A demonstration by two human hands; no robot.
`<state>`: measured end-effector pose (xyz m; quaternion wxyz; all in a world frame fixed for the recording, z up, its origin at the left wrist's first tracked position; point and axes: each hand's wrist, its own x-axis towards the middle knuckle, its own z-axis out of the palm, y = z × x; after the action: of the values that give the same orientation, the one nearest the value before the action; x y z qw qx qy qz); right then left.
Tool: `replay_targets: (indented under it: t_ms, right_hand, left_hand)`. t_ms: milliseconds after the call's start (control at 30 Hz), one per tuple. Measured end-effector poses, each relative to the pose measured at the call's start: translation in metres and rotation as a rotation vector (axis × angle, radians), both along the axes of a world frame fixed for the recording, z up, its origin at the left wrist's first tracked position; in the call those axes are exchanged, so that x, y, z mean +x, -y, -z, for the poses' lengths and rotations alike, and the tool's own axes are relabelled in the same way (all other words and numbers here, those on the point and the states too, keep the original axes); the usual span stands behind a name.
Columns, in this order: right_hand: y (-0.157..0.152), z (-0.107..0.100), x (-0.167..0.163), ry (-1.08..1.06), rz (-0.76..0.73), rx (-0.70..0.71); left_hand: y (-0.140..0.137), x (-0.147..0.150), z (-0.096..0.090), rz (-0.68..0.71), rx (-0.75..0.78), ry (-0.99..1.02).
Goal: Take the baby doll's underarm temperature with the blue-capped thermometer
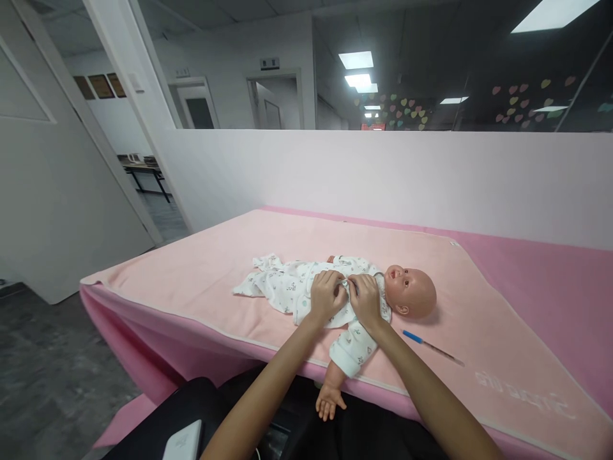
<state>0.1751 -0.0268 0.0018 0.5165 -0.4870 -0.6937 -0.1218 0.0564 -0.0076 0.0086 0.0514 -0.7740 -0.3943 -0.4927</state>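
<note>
A baby doll lies on its back with its head to the right. It wears a white patterned baby shirt and matching trousers. My left hand is closed at the front of the shirt, its fingertips pinching the cloth near the chest. Close beside it, my right hand also pinches the shirt front, just below the doll's neck. The fingertips almost meet, and the small detail between them is partly hidden. One doll arm hangs over the near edge of the table.
A pink blanket covers the table over a darker pink cloth. Right of the doll's arm lies a thin stick with a blue end. A white device rests on my lap. Behind stands a white wall with glass above.
</note>
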Motion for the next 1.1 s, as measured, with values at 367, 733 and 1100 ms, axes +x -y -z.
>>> replay_targets:
  t_ms: [367, 733, 1100]
  right_hand:
    - [0.003, -0.002, 0.0, -0.001, 0.01, 0.027]
    - [0.001, -0.001, 0.0, -0.011, 0.053, 0.002]
    - [0.004, -0.005, -0.001, 0.012, 0.202, -0.009]
  left_hand:
    - [-0.002, 0.0, 0.001, -0.008, 0.046, -0.005]
    - [-0.001, 0.004, -0.002, -0.004, 0.064, -0.091]
    - [-0.005, -0.044, 0.002, 0.003, -0.028, -0.149]
